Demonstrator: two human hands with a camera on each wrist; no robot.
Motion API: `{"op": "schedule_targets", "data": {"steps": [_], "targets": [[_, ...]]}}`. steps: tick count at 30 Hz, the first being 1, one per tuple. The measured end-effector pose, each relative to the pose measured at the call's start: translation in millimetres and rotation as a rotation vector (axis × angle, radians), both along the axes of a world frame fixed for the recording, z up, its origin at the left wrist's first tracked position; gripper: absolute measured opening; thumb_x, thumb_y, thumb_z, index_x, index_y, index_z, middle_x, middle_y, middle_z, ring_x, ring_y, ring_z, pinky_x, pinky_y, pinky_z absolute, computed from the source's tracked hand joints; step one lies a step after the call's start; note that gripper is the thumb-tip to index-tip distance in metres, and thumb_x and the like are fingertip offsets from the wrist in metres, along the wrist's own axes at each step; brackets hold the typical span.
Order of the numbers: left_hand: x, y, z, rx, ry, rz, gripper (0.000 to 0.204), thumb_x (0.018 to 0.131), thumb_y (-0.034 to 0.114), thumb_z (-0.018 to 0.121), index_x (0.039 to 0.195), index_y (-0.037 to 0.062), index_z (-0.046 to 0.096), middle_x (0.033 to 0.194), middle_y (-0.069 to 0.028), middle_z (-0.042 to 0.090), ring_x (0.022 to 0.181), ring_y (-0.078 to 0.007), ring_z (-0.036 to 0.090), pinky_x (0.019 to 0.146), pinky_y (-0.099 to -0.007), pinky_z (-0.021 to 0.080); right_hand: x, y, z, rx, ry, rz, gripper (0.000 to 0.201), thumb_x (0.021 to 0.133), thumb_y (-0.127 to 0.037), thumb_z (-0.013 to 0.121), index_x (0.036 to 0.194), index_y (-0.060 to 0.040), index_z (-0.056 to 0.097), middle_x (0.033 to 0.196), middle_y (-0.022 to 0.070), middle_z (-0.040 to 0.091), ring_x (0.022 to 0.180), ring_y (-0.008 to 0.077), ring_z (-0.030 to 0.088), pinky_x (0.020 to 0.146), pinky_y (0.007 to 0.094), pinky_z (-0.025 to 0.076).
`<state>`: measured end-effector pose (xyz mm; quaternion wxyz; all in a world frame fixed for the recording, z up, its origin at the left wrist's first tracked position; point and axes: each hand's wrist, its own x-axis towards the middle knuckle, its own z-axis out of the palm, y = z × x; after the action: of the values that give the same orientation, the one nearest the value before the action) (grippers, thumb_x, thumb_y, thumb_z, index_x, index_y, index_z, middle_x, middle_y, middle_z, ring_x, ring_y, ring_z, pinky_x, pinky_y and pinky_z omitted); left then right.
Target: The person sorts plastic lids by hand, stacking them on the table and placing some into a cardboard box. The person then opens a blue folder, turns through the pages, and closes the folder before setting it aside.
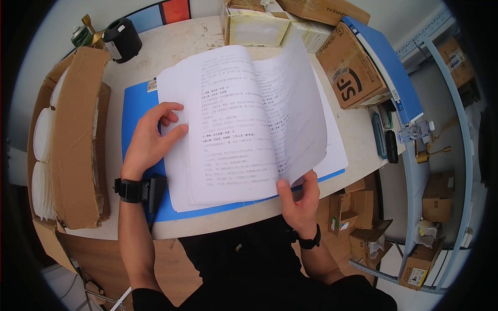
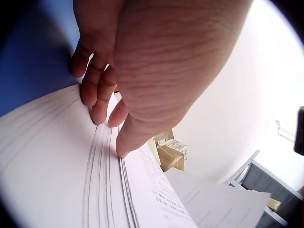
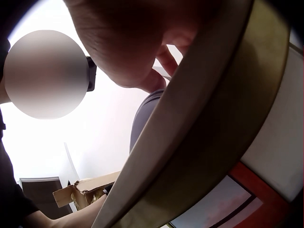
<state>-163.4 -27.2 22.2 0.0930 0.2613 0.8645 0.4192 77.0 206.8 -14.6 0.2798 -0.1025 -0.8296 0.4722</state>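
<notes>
A thick stack of printed pages lies open over a blue clip folder on the table. At its right, a lifted page curves upward. My right hand pinches the lower edge of this page between thumb and fingers. In the right wrist view, the same hand is at the curled page edge, partly behind the tabletop rim. My left hand rests at the stack's left edge, fingers loosely bent. Its thumb touches the layered page edges in the left wrist view, with the other fingertips on lower sheets.
An open carton of white round items stands at the left. Behind it is a black cylinder. Cardboard boxes and a blue binder stand at the back right. Beyond the table's right edge is a metal shelf with boxes.
</notes>
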Motion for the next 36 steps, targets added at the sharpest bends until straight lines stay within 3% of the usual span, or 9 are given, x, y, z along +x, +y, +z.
{"op": "schedule_targets", "data": {"steps": [6,15,23,25,36], "targets": [[-0.4,-0.2,-1.6,-0.003,0.003,0.001,0.036,0.088,0.018,0.078,0.120,0.0061,0.069,0.095,-0.0024,0.062,0.089,-0.0157,0.055,0.076,-0.0298,0.047,-1.9,6.8,-3.0,0.069,0.054,0.060,0.039,0.087,-0.001,0.073,0.125,0.0031,0.060,0.142,0.0256,0.058,0.128,0.0403,0.059,0.105,0.0449,0.049],[-0.3,0.0,-0.6,-0.019,0.006,0.000,0.036,0.089,0.019,0.077,0.121,0.0059,0.069,0.095,-0.0028,0.063,0.089,-0.0159,0.056,0.075,-0.0303,0.047,-2.7,9.5,2.0,0.148,0.073,0.096,0.045,0.081,0.002,0.074,0.124,0.0012,0.062,0.142,0.0258,0.058,0.129,0.0424,0.059,0.107,0.0468,0.048],[-0.1,0.3,-1.0,-0.013,0.012,0.006,0.035,0.089,0.019,0.078,0.121,0.0059,0.069,0.095,-0.0025,0.063,0.089,-0.0157,0.056,0.074,-0.0301,0.047,-2.8,10.3,2.7,0.149,0.075,0.126,0.050,0.078,0.005,0.074,0.127,0.0004,0.064,0.142,0.0257,0.058,0.129,0.0420,0.059,0.107,0.0467,0.049],[0.2,0.5,-1.5,-0.005,-0.014,0.010,0.035,0.090,0.018,0.076,0.123,0.0086,0.069,0.095,0.0026,0.060,0.089,-0.0107,0.052,0.075,-0.0260,0.040,-3.0,10.2,3.0,0.149,0.075,0.128,0.050,0.078,0.005,0.074,0.126,0.0002,0.064,0.141,0.0254,0.058,0.129,0.0418,0.059,0.107,0.0465,0.049],[-1.4,-0.6,-3.3,-0.007,-0.010,-0.001,0.034,0.091,0.017,0.075,0.123,0.0071,0.069,0.095,0.0029,0.060,0.088,-0.0102,0.052,0.074,-0.0257,0.039,-3.3,10.7,3.4,0.158,0.076,0.163,0.048,0.077,0.003,0.076,0.124,-0.0003,0.068,0.140,0.0233,0.060,0.125,0.0399,0.060,0.104,0.0446,0.050]]}}
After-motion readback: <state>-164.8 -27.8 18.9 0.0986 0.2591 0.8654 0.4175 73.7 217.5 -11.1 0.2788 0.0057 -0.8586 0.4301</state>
